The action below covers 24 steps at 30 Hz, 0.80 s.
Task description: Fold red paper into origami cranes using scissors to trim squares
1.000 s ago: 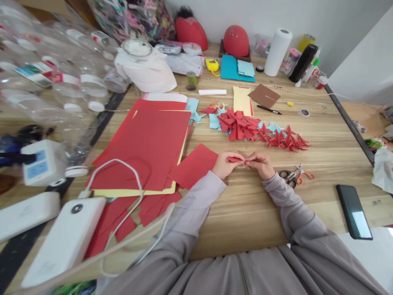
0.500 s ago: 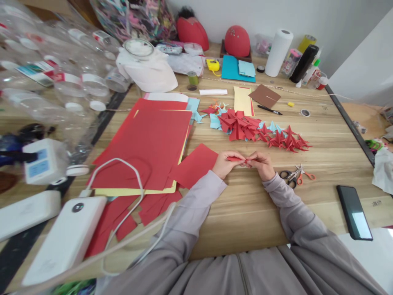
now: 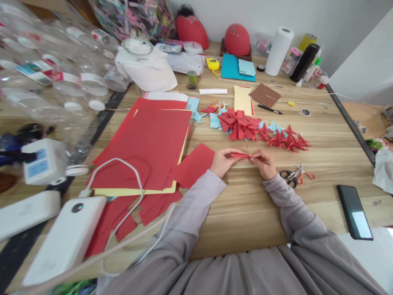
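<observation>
Between my two hands is a small folded piece of red paper (image 3: 240,155), narrow and flat. My left hand (image 3: 223,161) grips its left end, and my right hand (image 3: 263,163) pinches its right end. Fingers hide part of the folds. Just beyond my hands lies a heap of folded red paper cranes (image 3: 241,125), with a few light-blue cranes (image 3: 272,126) among them. A square of red paper (image 3: 195,164) rests beside my left wrist, overlapping a stack of large red sheets (image 3: 147,143). Two pairs of scissors (image 3: 297,176) lie right of my right hand.
A phone (image 3: 354,212) is at the right edge of the wooden table. White power banks (image 3: 66,239) with a cable (image 3: 135,166) and red paper scraps (image 3: 158,207) are on the left. Plastic bottles (image 3: 67,84) crowd the far left. A black pen (image 3: 269,109) and brown paper (image 3: 265,96) lie further back.
My hands have drawn slightly apart, and more of the folded red paper shows between them. Its right end now sits in my right hand's pinch. Other things have stayed put.
</observation>
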Each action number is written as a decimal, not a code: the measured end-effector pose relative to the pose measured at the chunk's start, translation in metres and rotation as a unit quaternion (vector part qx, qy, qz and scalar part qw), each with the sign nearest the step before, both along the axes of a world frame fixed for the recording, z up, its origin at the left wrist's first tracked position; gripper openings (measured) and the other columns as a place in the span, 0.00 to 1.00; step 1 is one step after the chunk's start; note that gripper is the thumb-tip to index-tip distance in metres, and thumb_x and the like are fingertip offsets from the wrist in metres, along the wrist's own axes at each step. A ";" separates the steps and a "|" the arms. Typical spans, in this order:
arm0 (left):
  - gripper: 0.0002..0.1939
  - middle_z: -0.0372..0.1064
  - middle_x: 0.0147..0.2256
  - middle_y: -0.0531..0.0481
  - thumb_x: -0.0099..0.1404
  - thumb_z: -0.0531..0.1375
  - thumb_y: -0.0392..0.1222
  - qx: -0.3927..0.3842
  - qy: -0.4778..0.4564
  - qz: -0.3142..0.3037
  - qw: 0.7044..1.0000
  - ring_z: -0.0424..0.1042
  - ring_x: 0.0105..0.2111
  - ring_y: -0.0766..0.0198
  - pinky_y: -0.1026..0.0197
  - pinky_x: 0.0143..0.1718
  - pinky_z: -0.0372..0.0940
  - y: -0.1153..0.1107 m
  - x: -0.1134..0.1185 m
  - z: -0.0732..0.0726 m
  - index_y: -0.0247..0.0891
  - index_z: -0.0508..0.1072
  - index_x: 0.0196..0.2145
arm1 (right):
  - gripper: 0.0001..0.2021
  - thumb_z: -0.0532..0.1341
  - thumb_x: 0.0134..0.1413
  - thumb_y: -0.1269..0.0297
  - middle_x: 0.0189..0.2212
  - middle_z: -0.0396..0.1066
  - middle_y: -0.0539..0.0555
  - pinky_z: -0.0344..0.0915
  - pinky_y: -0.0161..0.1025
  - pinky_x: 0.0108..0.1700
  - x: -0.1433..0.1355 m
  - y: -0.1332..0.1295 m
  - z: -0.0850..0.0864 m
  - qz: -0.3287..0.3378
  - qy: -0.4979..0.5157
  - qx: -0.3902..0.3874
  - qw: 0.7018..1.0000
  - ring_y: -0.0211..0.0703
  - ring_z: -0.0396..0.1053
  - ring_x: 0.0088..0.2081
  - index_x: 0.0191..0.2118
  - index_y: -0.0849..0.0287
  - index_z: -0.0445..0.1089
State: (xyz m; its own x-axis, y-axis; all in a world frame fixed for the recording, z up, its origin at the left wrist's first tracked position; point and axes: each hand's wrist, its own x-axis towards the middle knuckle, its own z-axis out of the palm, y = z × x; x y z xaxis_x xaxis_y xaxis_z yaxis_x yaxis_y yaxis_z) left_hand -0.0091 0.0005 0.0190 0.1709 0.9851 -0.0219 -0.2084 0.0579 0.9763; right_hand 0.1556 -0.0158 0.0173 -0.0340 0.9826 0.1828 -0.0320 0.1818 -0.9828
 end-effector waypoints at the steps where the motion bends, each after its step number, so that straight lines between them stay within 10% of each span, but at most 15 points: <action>1: 0.11 0.76 0.28 0.46 0.45 0.69 0.41 0.001 0.016 0.000 1.000 0.75 0.29 0.60 0.57 0.36 0.70 0.000 0.000 0.000 0.34 0.78 0.28 | 0.10 0.67 0.43 0.56 0.21 0.68 0.49 0.65 0.37 0.28 0.000 0.000 -0.001 0.001 -0.006 -0.003 1.000 0.37 0.66 0.24 0.26 0.57 0.71; 24: 0.19 0.74 0.22 0.46 0.47 0.68 0.44 -0.081 -0.054 -0.110 0.989 0.72 0.20 0.63 0.61 0.22 0.67 -0.002 0.001 -0.003 0.31 0.76 0.37 | 0.07 0.69 0.39 0.63 0.18 0.72 0.48 0.63 0.35 0.23 0.001 0.000 0.001 0.044 0.042 -0.084 0.995 0.34 0.64 0.19 0.29 0.56 0.77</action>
